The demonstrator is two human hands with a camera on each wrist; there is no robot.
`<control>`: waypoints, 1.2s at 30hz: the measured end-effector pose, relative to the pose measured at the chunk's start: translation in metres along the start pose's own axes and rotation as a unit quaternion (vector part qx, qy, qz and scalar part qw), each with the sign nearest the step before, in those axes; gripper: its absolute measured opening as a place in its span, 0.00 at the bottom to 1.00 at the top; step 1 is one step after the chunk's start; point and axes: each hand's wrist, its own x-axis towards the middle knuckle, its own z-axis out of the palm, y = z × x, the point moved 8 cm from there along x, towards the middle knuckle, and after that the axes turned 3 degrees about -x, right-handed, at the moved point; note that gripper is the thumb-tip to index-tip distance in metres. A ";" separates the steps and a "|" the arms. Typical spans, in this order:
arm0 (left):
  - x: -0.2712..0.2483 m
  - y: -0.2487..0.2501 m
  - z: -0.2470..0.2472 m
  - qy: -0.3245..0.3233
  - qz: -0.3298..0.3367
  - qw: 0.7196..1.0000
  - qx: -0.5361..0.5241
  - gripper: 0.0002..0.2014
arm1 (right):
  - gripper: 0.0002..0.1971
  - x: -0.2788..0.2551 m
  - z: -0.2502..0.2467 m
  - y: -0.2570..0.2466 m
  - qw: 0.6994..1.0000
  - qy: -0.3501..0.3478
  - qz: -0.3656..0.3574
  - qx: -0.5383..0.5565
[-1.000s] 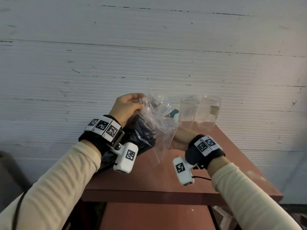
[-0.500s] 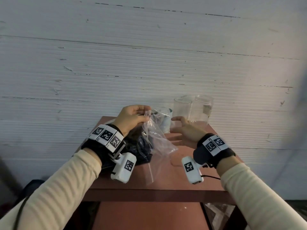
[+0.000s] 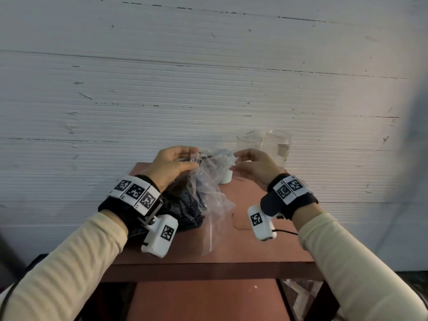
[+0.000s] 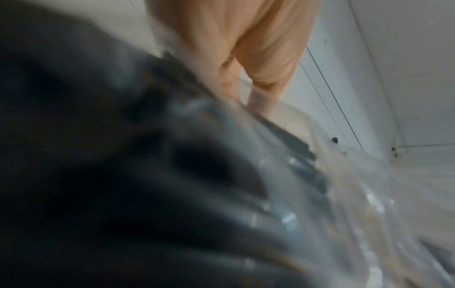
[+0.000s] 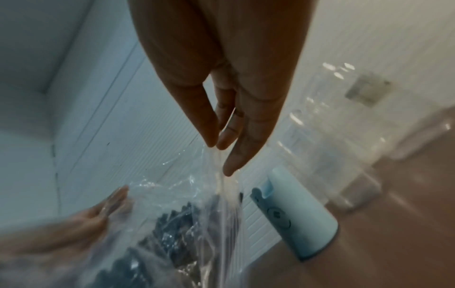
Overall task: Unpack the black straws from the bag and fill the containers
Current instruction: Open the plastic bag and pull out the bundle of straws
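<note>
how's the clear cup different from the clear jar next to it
The clear cup has smooth plain walls; the clear jar has a ridged neck and a label patch on its side. The cup stands nearer the right hand, which partly covers it; the jar stands further right, mostly unobstructed. Both are see-through, upright on the table, with no straws inside.

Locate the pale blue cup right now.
Head view: pale blue cup stands at the table's back, behind the clear bag, just left of two clear jars.
</note>
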 end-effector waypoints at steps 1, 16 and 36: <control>0.000 -0.002 0.001 -0.003 -0.008 1.000 0.013 0.17 | 0.11 0.000 -0.005 -0.006 1.000 0.013 -0.018 -0.020; 0.010 0.032 0.075 -0.072 0.078 0.966 0.234 0.18 | 0.09 -0.014 -0.011 -0.057 0.976 0.022 -0.160 -0.144; 0.023 0.017 0.028 0.030 0.064 0.992 0.100 0.08 | 0.09 -0.041 -0.033 -0.002 0.991 -0.090 0.053 -0.084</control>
